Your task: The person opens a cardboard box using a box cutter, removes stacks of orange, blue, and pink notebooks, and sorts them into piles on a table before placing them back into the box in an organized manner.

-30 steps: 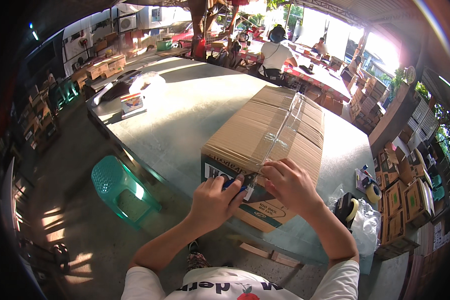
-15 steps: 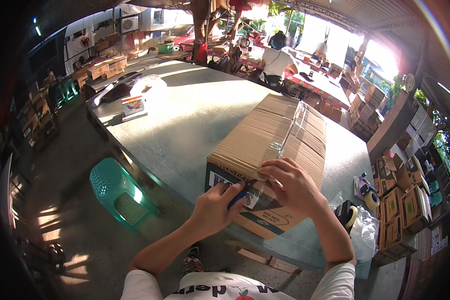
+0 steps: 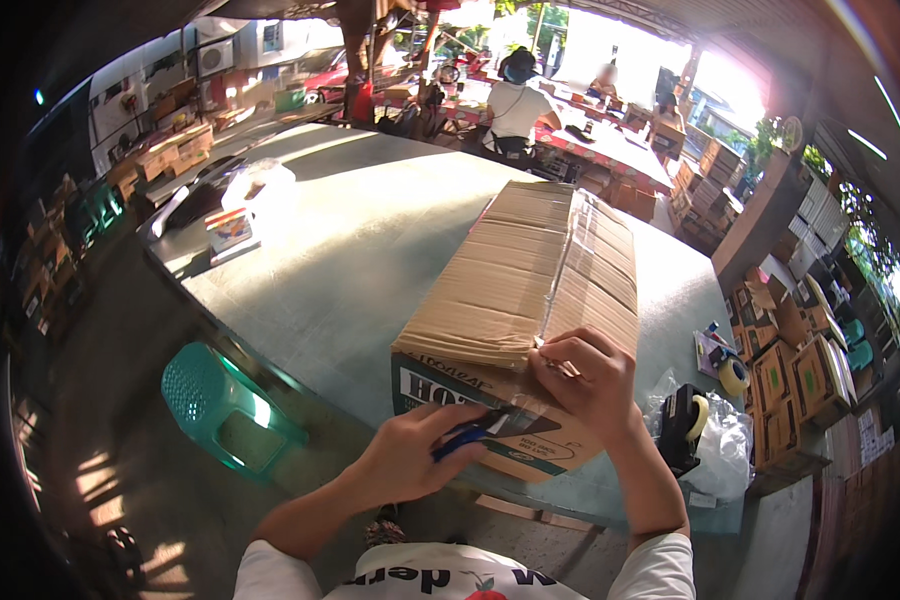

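A brown carton (image 3: 485,290) is lying on the bench (image 3: 330,265), just beyond the left hand (image 3: 415,450) and under the right hand (image 3: 592,378).
From where I am standing, the left hand's grip is clamping around a blue tool (image 3: 460,441), which is pointing toward the carton's printed near side. The right hand's grip is bending over the near top edge, at the end of the clear tape (image 3: 560,265); whether it is pinching this tape, I cannot tell.

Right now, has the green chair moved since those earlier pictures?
No, the green chair stays beside the same edge of the table; the whole view has shifted instead.
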A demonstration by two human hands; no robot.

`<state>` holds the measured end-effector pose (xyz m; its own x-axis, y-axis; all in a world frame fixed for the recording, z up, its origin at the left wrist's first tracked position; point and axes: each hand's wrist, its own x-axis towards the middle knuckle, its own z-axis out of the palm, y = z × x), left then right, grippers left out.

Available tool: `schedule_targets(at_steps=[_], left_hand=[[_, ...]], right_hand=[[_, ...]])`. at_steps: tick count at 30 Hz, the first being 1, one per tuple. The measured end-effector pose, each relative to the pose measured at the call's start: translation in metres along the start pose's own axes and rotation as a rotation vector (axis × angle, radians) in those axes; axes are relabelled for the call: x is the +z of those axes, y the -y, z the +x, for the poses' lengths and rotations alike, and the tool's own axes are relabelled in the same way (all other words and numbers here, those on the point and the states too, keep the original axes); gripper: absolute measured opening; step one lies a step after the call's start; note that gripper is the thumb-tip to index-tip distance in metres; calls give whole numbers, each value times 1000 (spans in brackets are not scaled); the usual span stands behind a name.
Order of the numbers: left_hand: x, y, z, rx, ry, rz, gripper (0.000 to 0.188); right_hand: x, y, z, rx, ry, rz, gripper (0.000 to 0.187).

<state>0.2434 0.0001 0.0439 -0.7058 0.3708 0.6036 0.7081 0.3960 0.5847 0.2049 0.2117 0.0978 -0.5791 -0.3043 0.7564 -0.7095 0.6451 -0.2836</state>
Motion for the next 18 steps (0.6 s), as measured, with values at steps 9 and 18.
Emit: schedule_targets(at_steps=[9,18], left_hand=[[13,29,64,321,-330,470,59],[21,36,81,284,-373,295,62]], right_hand=[[-5,-2,-5,-18,72,-22,8],[-15,0,-22,-58,227,-69,22]])
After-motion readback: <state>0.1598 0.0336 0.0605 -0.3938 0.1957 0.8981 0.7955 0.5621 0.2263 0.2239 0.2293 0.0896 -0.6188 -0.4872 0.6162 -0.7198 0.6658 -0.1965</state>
